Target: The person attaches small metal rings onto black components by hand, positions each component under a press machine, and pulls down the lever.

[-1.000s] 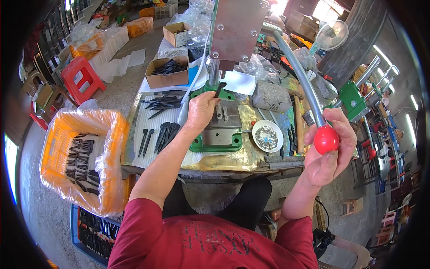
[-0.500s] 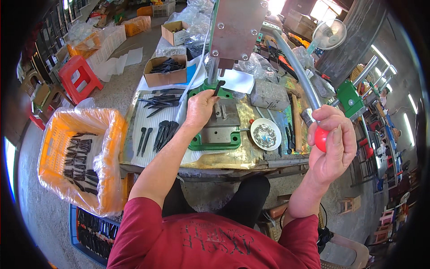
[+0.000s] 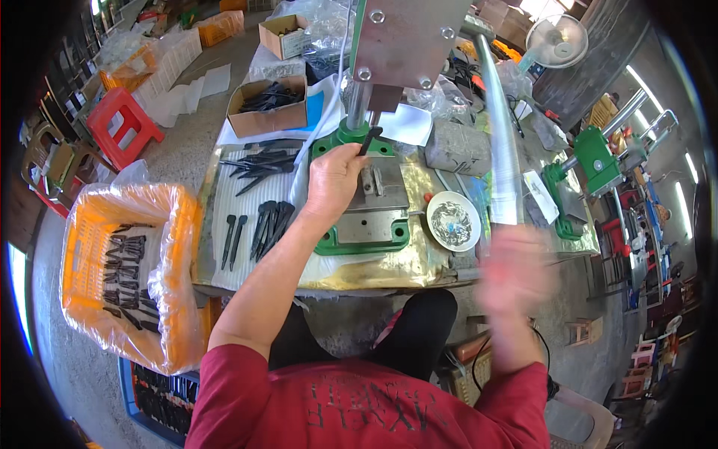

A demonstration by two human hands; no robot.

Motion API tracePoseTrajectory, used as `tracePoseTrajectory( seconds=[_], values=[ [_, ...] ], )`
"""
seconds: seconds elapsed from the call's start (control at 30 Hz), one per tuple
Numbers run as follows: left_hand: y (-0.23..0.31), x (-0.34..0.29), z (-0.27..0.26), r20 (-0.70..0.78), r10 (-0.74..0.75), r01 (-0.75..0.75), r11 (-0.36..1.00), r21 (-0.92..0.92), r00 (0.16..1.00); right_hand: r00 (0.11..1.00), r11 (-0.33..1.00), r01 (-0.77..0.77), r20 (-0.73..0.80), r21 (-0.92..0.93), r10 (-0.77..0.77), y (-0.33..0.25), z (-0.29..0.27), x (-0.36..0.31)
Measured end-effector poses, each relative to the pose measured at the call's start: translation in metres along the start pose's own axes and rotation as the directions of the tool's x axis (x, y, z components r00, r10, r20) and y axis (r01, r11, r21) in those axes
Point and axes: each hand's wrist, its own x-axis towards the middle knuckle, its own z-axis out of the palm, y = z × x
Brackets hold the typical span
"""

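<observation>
My left hand (image 3: 334, 176) is closed round a slim black handle-like piece (image 3: 369, 141), holding its tip up just below the ram (image 3: 384, 99) of a green-based bench press. The metal base plate (image 3: 378, 193) of the press lies under that hand. My right hand (image 3: 516, 273), smeared by motion, is at the lower end of the long steel press lever (image 3: 502, 150); a blur of the lever's red knob shows within it. Left of the press, several similar black pieces (image 3: 271, 228) lie on white foam sheeting. A white bowl of small metal parts (image 3: 453, 221) stands to the right.
An orange crate (image 3: 191, 247) lined with clear plastic, holding black pieces, stands left of the table. An open cardboard box (image 3: 268, 118) of black parts sits behind the foam. A grey block (image 3: 458, 147) rests near the lever. A second green press (image 3: 591, 168) stands farther right.
My right hand has swung the lever downward, its knob now lower and nearer me. My left hand stays beneath the ram with the black piece. The view has shifted slightly.
</observation>
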Motion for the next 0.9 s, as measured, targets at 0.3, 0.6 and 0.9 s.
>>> tracePoseTrajectory(
  seconds=[0.3, 0.6, 0.9],
  values=[
    [-0.009, 0.006, 0.005, -0.006, 0.008, -0.008, 0.998, -0.067, 1.0, 0.891, 0.861, 0.453, -0.088, 0.232, -0.445, 0.006, 0.047, 0.008],
    [-0.01, 0.005, 0.005, -0.031, -0.002, 0.001, 0.999, -0.05, 1.0, 0.957, 0.907, 0.275, -0.001, 0.319, -0.29, -0.044, -0.009, 0.03],
    [-0.005, 0.007, 0.003, 0.008, -0.016, 0.016, 1.0, -0.009, 1.0, 0.982, 0.836, -0.058, 0.183, 0.545, -0.052, -0.095, -0.049, 0.072]
  ],
)
